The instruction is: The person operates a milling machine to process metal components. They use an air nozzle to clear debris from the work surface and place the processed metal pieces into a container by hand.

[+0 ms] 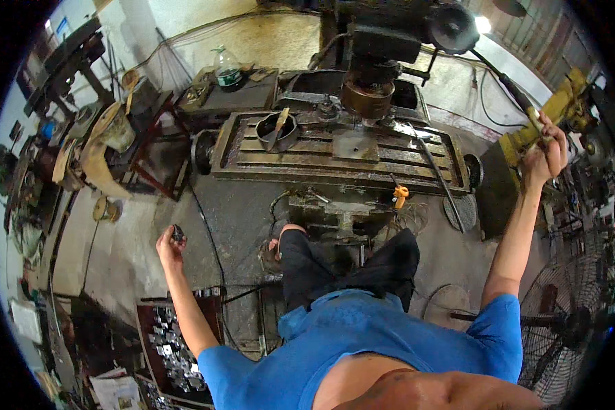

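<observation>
My left hand is held out over the floor on the left, fingers closed on a small dark metal part. Out to the far right, my raised right hand is wrapped round the end of a long lever, which comes from the head of a milling or drilling machine. Below that head, a flat metal block lies on the slotted machine table. A round metal container with a brush in it stands on the table's left half.
A tray of several shiny metal parts lies by my left forearm. A long bar leans across the table's right end. An orange-handled tool hangs at the front edge. A fan stands behind my right arm; a cable crosses the floor.
</observation>
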Action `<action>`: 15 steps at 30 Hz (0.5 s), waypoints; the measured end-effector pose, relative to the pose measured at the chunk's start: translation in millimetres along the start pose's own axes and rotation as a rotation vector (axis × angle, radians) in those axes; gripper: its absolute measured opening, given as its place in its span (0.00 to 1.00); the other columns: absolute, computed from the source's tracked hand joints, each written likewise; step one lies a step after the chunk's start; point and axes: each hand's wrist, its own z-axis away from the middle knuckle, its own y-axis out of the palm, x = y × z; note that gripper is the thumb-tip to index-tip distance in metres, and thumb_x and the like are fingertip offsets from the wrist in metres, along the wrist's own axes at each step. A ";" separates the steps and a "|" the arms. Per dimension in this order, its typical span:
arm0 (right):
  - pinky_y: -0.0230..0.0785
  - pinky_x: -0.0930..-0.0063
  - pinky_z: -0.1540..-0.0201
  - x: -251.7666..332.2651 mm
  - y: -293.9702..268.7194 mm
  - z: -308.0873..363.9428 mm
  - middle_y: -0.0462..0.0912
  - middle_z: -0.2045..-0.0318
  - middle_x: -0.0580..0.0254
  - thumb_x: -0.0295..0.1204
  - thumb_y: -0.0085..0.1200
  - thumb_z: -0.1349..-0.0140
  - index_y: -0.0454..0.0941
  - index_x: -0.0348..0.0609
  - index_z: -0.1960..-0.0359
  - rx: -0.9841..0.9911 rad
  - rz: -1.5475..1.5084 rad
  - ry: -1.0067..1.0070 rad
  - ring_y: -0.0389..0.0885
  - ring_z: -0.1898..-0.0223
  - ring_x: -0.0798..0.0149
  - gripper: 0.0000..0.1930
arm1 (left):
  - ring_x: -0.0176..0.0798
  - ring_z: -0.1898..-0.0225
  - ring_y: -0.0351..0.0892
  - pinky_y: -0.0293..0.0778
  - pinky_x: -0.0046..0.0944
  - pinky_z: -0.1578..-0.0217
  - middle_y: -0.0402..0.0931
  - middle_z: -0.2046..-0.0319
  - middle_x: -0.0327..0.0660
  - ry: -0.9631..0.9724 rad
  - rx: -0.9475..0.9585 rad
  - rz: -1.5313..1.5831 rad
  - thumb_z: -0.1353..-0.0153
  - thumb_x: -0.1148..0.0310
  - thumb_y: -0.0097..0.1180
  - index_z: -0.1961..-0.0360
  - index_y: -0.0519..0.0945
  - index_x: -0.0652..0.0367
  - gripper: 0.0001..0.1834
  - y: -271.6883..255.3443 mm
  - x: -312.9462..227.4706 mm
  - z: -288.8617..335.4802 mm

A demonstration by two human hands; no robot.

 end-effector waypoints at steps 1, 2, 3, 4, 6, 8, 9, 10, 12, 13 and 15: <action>0.59 0.55 0.46 0.5 -1.0 -5.1 0.76 0.68 0.45 0.18 0.36 0.51 0.69 0.29 0.72 0.002 0.008 -0.012 0.74 0.57 0.49 0.08 | 0.36 0.85 0.70 0.67 0.33 0.84 0.71 0.81 0.40 0.034 -0.071 0.102 0.47 0.69 0.55 0.70 0.73 0.65 0.09 12.3 2.3 -0.3; 0.60 0.55 0.46 2.0 -1.1 -11.3 0.76 0.69 0.46 0.18 0.36 0.50 0.69 0.29 0.72 0.005 0.014 -0.024 0.75 0.57 0.50 0.08 | 0.36 0.85 0.69 0.67 0.33 0.84 0.71 0.81 0.39 0.037 -0.066 -0.001 0.48 0.69 0.55 0.70 0.73 0.65 0.09 14.6 5.2 -6.7; 0.60 0.55 0.47 3.3 -1.3 -20.2 0.76 0.69 0.46 0.19 0.37 0.50 0.70 0.28 0.72 0.022 0.030 -0.030 0.75 0.58 0.50 0.08 | 0.35 0.86 0.68 0.66 0.33 0.85 0.71 0.81 0.39 0.040 -0.066 -0.106 0.48 0.69 0.55 0.70 0.74 0.65 0.09 7.8 10.8 -14.0; 0.60 0.55 0.47 3.4 -0.1 -30.8 0.76 0.69 0.46 0.19 0.37 0.49 0.70 0.28 0.72 0.039 0.039 -0.033 0.75 0.59 0.50 0.08 | 0.34 0.86 0.67 0.66 0.33 0.85 0.71 0.81 0.39 0.045 -0.073 -0.213 0.48 0.70 0.56 0.70 0.74 0.65 0.09 -5.0 16.7 -21.4; 0.62 0.56 0.48 4.8 -5.3 -52.5 0.76 0.68 0.45 0.19 0.37 0.45 0.71 0.25 0.71 0.106 0.068 -0.065 0.75 0.58 0.51 0.09 | 0.32 0.86 0.67 0.64 0.30 0.86 0.71 0.81 0.38 0.047 -0.065 -0.393 0.48 0.68 0.56 0.72 0.74 0.64 0.09 -19.7 26.6 -37.3; 0.64 0.60 0.51 5.2 -9.4 -77.4 0.76 0.65 0.45 0.18 0.40 0.44 0.71 0.23 0.69 0.102 0.280 -0.135 0.74 0.58 0.52 0.08 | 0.31 0.85 0.68 0.65 0.30 0.86 0.71 0.81 0.38 0.072 -0.028 -0.147 0.47 0.68 0.56 0.72 0.73 0.64 0.09 3.1 10.6 -14.9; 0.65 0.64 0.52 5.2 -2.7 -89.8 0.77 0.64 0.47 0.18 0.41 0.43 0.72 0.23 0.67 0.186 0.287 -0.229 0.75 0.57 0.55 0.08 | 0.31 0.84 0.70 0.65 0.31 0.86 0.72 0.80 0.38 0.066 0.091 -0.170 0.47 0.68 0.55 0.71 0.73 0.64 0.09 -14.4 12.1 -21.0; 0.65 0.67 0.52 8.3 2.8 -103.5 0.77 0.62 0.49 0.18 0.43 0.43 0.73 0.24 0.65 0.273 0.301 -0.329 0.75 0.57 0.57 0.08 | 0.32 0.83 0.70 0.65 0.31 0.86 0.72 0.79 0.39 0.068 0.077 -0.273 0.47 0.68 0.56 0.70 0.73 0.64 0.09 -13.8 10.9 -22.3; 0.59 0.71 0.47 1.1 -17.5 -133.8 0.76 0.59 0.51 0.25 0.43 0.41 0.71 0.29 0.57 0.278 0.419 -0.181 0.72 0.53 0.59 0.13 | 0.32 0.82 0.71 0.66 0.32 0.86 0.73 0.77 0.40 0.088 0.031 -0.472 0.47 0.68 0.56 0.68 0.73 0.64 0.10 -8.2 4.2 -12.5; 0.57 0.74 0.46 7.4 8.5 -128.3 0.75 0.56 0.53 0.27 0.43 0.41 0.69 0.31 0.53 0.251 0.413 -0.091 0.71 0.51 0.61 0.16 | 0.32 0.79 0.73 0.69 0.31 0.82 0.74 0.73 0.43 0.166 -0.019 -0.457 0.48 0.71 0.57 0.65 0.71 0.66 0.12 -6.2 3.2 2.8; 0.58 0.76 0.46 19.4 -4.8 -112.6 0.73 0.53 0.55 0.24 0.40 0.42 0.70 0.33 0.52 0.251 0.635 -0.207 0.70 0.51 0.63 0.16 | 0.33 0.73 0.74 0.71 0.31 0.76 0.74 0.67 0.45 0.365 0.051 -0.568 0.50 0.74 0.57 0.60 0.69 0.69 0.16 9.5 0.3 13.1</action>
